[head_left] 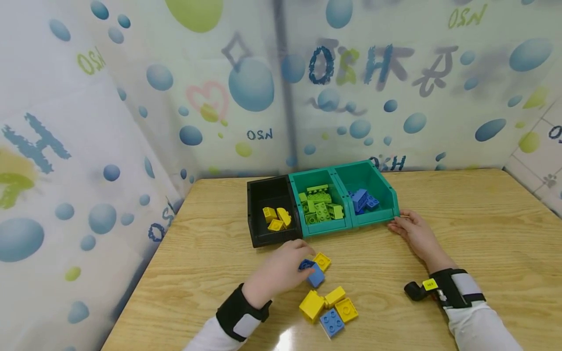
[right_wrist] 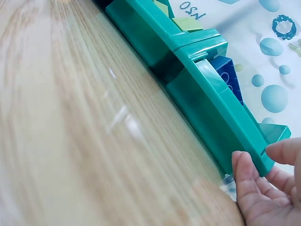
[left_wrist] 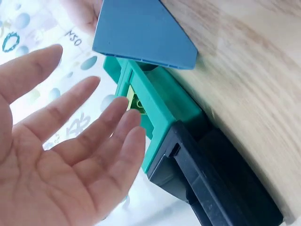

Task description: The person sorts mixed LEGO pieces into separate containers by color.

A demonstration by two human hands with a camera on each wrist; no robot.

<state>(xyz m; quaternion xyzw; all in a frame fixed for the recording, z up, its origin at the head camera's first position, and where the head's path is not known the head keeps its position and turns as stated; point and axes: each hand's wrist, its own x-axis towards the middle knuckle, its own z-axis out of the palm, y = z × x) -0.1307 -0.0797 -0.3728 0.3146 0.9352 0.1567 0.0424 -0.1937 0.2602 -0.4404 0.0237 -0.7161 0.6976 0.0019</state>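
Note:
My left hand (head_left: pixel 281 270) hovers over the table with its fingertips by a blue brick (head_left: pixel 316 277) and a darker blue brick (head_left: pixel 306 264). A yellow brick (head_left: pixel 322 262) lies right beside them. In the left wrist view, the fingers of the left hand (left_wrist: pixel 80 160) are loosely spread and hold nothing; a blue brick (left_wrist: pixel 141 35) looms large beyond them. My right hand (head_left: pixel 417 236) grips the front right corner of the teal bin (head_left: pixel 373 218). The right wrist view shows the fingers (right_wrist: pixel 244 172) on either side of that corner.
A black bin (head_left: pixel 274 239) with several yellow bricks adjoins a teal bin (head_left: pixel 327 227) of green bricks; the right-hand teal bin contains blue bricks (head_left: pixel 361 199). Nearer me lie yellow bricks (head_left: pixel 312 306) and a blue brick (head_left: pixel 332 322). A printed curtain (head_left: pixel 351 122) hangs behind the table.

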